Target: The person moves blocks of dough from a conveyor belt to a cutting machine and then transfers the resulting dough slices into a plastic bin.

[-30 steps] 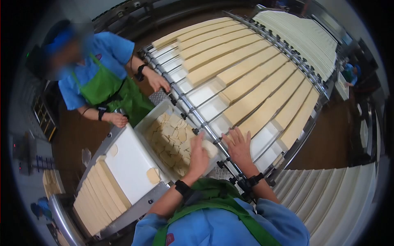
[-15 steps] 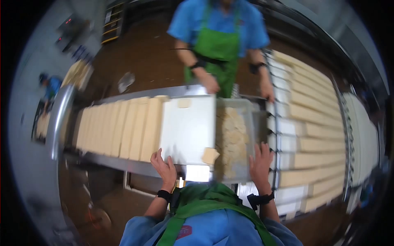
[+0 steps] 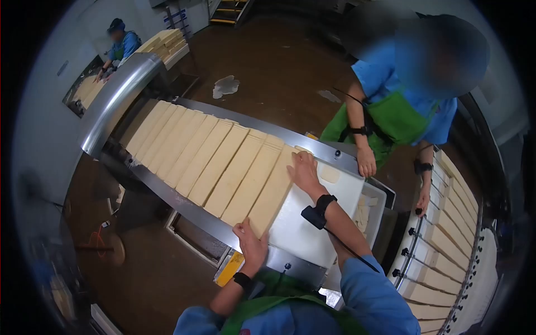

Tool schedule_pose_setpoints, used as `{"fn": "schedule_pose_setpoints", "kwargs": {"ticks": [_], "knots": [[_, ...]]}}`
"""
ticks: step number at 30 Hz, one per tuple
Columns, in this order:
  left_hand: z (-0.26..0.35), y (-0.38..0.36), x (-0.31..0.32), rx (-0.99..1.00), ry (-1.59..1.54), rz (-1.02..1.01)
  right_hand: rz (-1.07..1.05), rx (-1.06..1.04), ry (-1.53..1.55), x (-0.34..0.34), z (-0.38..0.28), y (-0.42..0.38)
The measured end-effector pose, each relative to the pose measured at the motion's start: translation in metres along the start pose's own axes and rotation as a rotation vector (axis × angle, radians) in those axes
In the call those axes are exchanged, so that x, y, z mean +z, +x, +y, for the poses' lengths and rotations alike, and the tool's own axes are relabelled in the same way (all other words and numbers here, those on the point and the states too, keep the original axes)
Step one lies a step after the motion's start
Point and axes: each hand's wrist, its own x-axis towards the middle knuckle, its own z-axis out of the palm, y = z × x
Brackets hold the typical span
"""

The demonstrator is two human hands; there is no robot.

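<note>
A row of long pale dough strips (image 3: 195, 151), apparently stacked sheets, lies side by side on the conveyor. My left hand (image 3: 252, 245) grips the near end of the last strip (image 3: 274, 192), its fingers curled at the edge. At the strip's far end is my right hand (image 3: 306, 174), its fingers bent over the top and side. To the right of the strip lies a white board (image 3: 301, 223), with a small dough scrap (image 3: 330, 175) near its far edge.
Opposite me stands a co-worker in a green apron (image 3: 399, 117), one hand (image 3: 366, 162) at the conveyor edge. A scrap bin (image 3: 377, 218) is beyond the board. At right is a rack of strips (image 3: 446, 245); a metal roller cover (image 3: 120, 100) spans the conveyor's far left end.
My view has turned. My right hand has crossed from beside the scrap bin to the last strip's far end, and my left hand now grips its near end.
</note>
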Motion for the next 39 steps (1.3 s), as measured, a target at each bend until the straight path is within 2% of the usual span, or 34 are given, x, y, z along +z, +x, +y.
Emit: {"fn": "schedule_pose_setpoints", "kwargs": {"ticks": [3,5,7,10,17,21,24,26,27,29,30,32,35,37,39], "knots": [[0.008,0.004,-0.008,-0.059,-0.042,-0.076,-0.082,0.064,-0.147,0.006,-0.006,0.024],[0.005,0.003,-0.006,-0.029,-0.035,-0.068,-0.035,0.052,-0.179,0.012,-0.006,0.030],[0.007,0.004,-0.005,-0.017,-0.045,-0.066,-0.167,0.146,-0.245,0.004,-0.012,0.037],[0.015,0.005,-0.004,-0.077,-0.008,-0.086,-0.216,0.228,-0.217,-0.004,-0.014,0.041],[0.021,0.006,0.002,-0.055,0.044,-0.104,-0.244,0.262,-0.185,-0.025,0.006,0.021],[0.027,0.009,0.006,0.063,0.074,-0.172,0.074,0.324,-0.176,-0.038,0.053,-0.045],[0.032,0.017,0.006,0.188,0.091,-0.269,0.123,0.470,-0.147,-0.076,0.059,-0.106],[0.033,0.026,0.008,0.280,0.094,-0.323,0.051,0.676,-0.275,-0.109,0.042,-0.137],[0.031,0.033,0.009,0.303,0.117,-0.361,0.062,0.708,-0.282,-0.104,0.047,-0.150],[0.035,0.040,0.009,0.355,0.137,-0.423,0.244,0.636,-0.161,-0.086,0.067,-0.176],[0.040,0.042,0.003,0.336,0.151,-0.468,0.260,0.668,-0.172,-0.085,0.071,-0.181],[0.035,0.045,0.008,0.319,0.184,-0.545,0.250,0.692,0.078,-0.084,0.073,-0.170],[0.029,0.040,0.028,0.302,0.271,-0.535,0.296,0.725,-0.060,-0.081,0.073,-0.167],[0.042,0.033,0.033,0.326,0.295,-0.535,0.300,0.727,0.045,-0.087,0.066,-0.173],[0.049,0.028,0.034,0.219,0.268,-0.496,0.287,0.718,-0.022,-0.079,0.067,-0.189]]}}
